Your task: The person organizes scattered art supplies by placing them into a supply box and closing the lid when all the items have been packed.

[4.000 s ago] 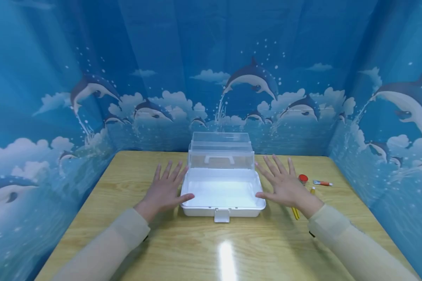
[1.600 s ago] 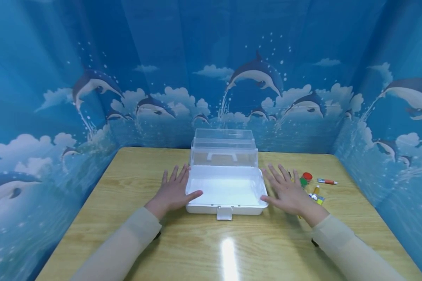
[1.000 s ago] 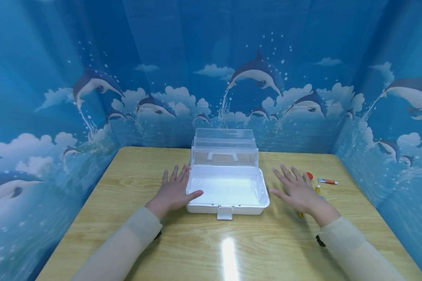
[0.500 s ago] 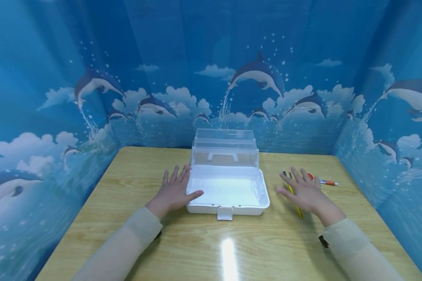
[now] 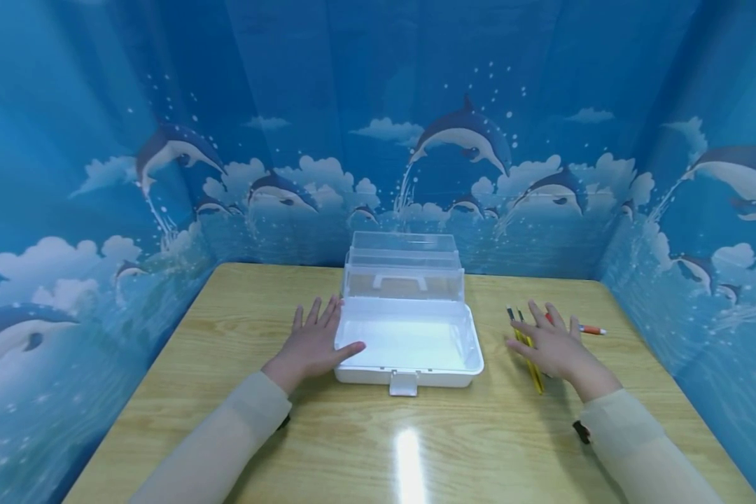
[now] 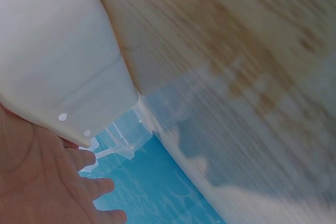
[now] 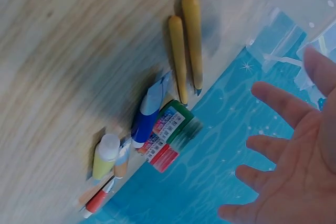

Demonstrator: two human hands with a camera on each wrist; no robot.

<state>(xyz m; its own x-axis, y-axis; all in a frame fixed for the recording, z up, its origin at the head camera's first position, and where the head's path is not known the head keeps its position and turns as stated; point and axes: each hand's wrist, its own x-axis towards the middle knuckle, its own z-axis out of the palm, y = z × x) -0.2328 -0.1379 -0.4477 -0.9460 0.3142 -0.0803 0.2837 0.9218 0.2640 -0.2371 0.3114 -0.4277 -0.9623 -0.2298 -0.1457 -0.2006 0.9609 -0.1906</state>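
An open white plastic box (image 5: 409, 379) with a raised clear lid (image 5: 403, 262) stands mid-table. My left hand (image 5: 309, 346) lies at its left side, fingers spread, thumb over the front left corner; the left wrist view shows the palm against the box wall (image 6: 63, 51). To the right, my right hand (image 5: 557, 350) hangs with spread fingers over art supplies and holds nothing. Beneath it lie two yellow-handled paintbrushes (image 5: 534, 371). The right wrist view also shows a blue paint tube (image 7: 149, 111), a green-topped paint jar (image 7: 181, 124) and a red one (image 7: 163, 158), partly hidden from the head camera.
An orange paint tube (image 5: 592, 330) lies right of my right hand. In the right wrist view a yellow tube with a white cap (image 7: 107, 148) lies by the others. Dolphin-print curtains (image 5: 290, 140) enclose the wooden table (image 5: 327, 448) at the back and sides.
My right hand has left the box's right side and moved right over the art supplies, uncovering the brushes and covering the jars. My left hand has stayed at the box.
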